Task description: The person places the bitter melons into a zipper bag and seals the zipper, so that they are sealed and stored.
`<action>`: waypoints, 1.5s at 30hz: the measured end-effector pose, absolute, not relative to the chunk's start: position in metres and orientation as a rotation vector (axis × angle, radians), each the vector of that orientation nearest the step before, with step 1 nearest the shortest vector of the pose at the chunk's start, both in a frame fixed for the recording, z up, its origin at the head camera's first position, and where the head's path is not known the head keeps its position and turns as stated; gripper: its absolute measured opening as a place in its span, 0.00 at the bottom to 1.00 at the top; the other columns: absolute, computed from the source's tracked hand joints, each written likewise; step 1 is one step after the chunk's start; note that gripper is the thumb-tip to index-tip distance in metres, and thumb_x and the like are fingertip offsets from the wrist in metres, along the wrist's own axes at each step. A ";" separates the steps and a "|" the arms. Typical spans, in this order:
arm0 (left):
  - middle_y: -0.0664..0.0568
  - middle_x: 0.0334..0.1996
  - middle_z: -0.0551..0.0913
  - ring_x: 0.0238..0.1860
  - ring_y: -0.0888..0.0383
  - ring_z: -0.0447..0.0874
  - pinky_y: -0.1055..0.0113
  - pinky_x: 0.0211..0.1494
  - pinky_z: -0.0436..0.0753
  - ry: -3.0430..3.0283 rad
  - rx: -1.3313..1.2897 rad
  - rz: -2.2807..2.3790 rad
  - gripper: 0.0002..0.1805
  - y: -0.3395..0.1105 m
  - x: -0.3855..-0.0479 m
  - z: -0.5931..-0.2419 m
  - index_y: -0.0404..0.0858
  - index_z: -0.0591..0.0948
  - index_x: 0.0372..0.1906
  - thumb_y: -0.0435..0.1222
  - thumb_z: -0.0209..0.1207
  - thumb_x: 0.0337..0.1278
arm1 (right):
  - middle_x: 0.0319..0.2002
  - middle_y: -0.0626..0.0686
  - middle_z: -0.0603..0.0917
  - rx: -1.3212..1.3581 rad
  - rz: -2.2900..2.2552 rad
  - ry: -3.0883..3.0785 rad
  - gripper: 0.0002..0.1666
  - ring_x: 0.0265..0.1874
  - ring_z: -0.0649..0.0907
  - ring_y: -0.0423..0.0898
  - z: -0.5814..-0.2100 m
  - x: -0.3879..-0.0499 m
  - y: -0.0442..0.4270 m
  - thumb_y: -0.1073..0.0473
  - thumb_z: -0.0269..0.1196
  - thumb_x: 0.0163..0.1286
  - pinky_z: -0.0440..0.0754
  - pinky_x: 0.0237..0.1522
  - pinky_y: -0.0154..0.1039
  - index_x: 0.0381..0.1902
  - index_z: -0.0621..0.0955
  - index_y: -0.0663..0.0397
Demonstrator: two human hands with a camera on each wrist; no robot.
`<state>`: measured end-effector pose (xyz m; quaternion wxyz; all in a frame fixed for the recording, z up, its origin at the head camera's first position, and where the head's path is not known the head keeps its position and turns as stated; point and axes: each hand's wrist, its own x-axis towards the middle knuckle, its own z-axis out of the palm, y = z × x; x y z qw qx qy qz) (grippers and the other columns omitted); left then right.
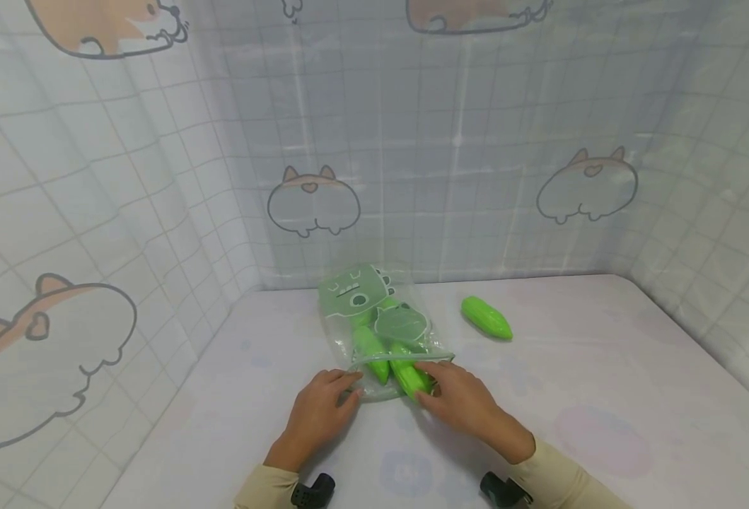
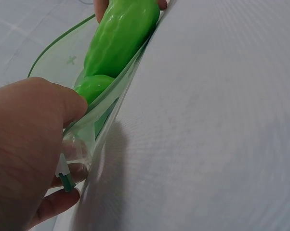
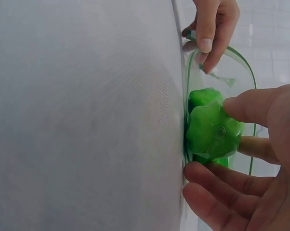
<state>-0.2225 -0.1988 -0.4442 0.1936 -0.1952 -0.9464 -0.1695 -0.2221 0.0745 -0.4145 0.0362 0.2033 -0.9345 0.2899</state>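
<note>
Glossy plastic-looking vegetables (lightly ridged), shiny plastic bag, matt tabletop, faintly glossy wall sheeting

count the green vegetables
3 clearly visible: one vegetable on the table, another inside the bag, a third at its mouth in the right hand; more may be hidden inside.

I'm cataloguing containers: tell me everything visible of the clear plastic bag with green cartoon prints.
The bag looks soft and transparent, with green cartoon figures outlined in white. It rests on the pale patterned table, its green rimmed mouth gaping toward the person. At one mouth corner, beside a small white and green tab, the person's bare left hand pinches the edge. A glossy, ridged green vegetable shape, gripped by the bare right hand, sits in the mouth, end exposed; another green vegetable shape shows inside.
</note>
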 end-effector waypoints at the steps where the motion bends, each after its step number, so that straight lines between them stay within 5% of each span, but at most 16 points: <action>1: 0.57 0.46 0.86 0.47 0.56 0.82 0.57 0.46 0.83 -2.655 -0.548 -0.475 0.15 -0.199 -0.223 -0.444 0.50 0.88 0.52 0.44 0.67 0.61 | 0.48 0.49 0.84 0.624 0.889 -2.872 0.30 0.34 0.81 0.39 -0.414 -0.223 0.074 0.50 0.70 0.65 0.79 0.33 0.37 0.63 0.80 0.52; 11: 0.55 0.45 0.86 0.47 0.55 0.82 0.55 0.45 0.83 -2.628 -0.560 -0.499 0.15 -0.198 -0.221 -0.444 0.49 0.88 0.50 0.44 0.67 0.59 | 0.40 0.45 0.82 0.609 0.846 -2.894 0.31 0.32 0.79 0.39 -0.412 -0.217 0.075 0.48 0.70 0.64 0.77 0.31 0.36 0.63 0.80 0.50; 25: 0.56 0.45 0.86 0.45 0.56 0.82 0.57 0.44 0.83 -2.609 -0.572 -0.474 0.14 -0.200 -0.223 -0.445 0.49 0.88 0.50 0.44 0.67 0.60 | 0.51 0.50 0.81 0.813 0.834 -2.748 0.24 0.46 0.83 0.45 -0.405 -0.198 0.087 0.57 0.69 0.65 0.83 0.45 0.43 0.59 0.81 0.53; 31: 0.57 0.45 0.86 0.45 0.57 0.82 0.58 0.44 0.83 -2.609 -0.572 -0.475 0.14 -0.200 -0.223 -0.445 0.49 0.88 0.51 0.44 0.67 0.60 | 0.57 0.52 0.79 0.940 0.716 -2.733 0.24 0.56 0.80 0.47 -0.400 -0.187 0.089 0.55 0.69 0.65 0.80 0.55 0.47 0.59 0.82 0.52; 45: 0.57 0.45 0.86 0.45 0.57 0.82 0.57 0.45 0.83 -2.606 -0.575 -0.471 0.14 -0.201 -0.225 -0.448 0.49 0.88 0.51 0.44 0.67 0.60 | 0.64 0.51 0.78 1.120 0.587 -2.710 0.23 0.63 0.77 0.49 -0.400 -0.181 0.087 0.53 0.69 0.66 0.76 0.61 0.49 0.58 0.83 0.50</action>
